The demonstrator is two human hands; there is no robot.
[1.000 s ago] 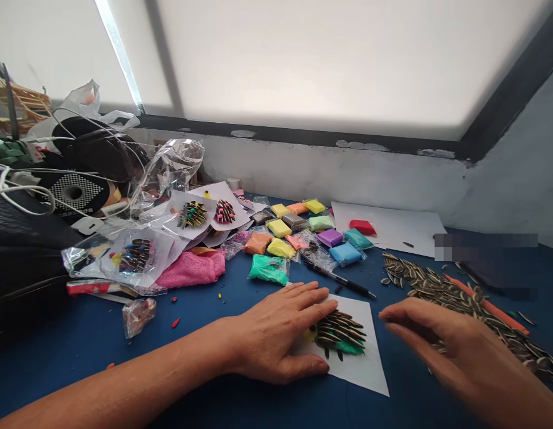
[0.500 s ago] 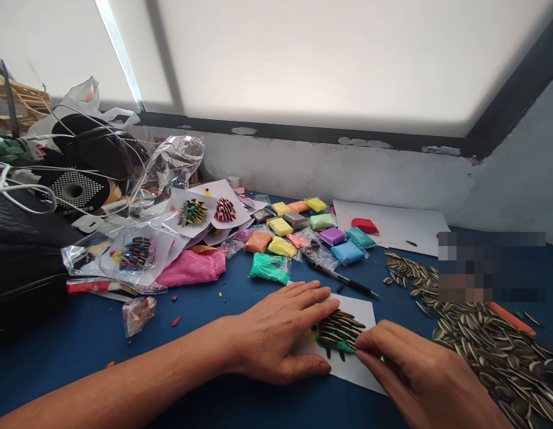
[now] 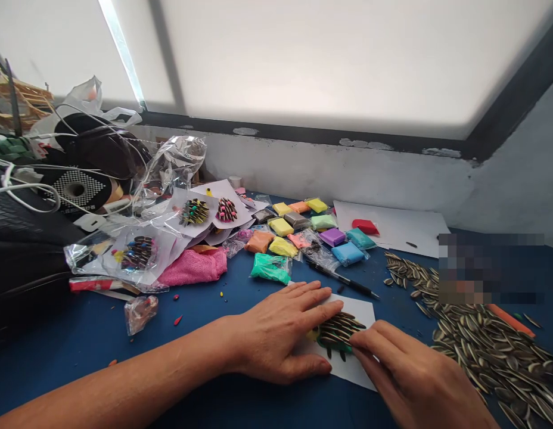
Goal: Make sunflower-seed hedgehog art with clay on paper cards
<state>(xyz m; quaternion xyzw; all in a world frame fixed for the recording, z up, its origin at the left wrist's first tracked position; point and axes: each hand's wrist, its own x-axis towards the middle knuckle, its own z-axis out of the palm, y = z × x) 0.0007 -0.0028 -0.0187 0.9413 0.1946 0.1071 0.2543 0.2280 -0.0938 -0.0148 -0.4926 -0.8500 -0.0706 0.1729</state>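
My left hand (image 3: 283,336) spread on paper (image 3: 354,372); right hand (image 3: 413,363) at green clay (image 3: 342,346), right end; can't tell if pinching anything.

Txt — none legible; white chars (image 3: 82,204) on blk disc (image 3: 80,193) — too small.

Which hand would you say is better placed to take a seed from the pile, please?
Probably the right hand: it is nearer the seed pile, while the left hand lies across the paper.
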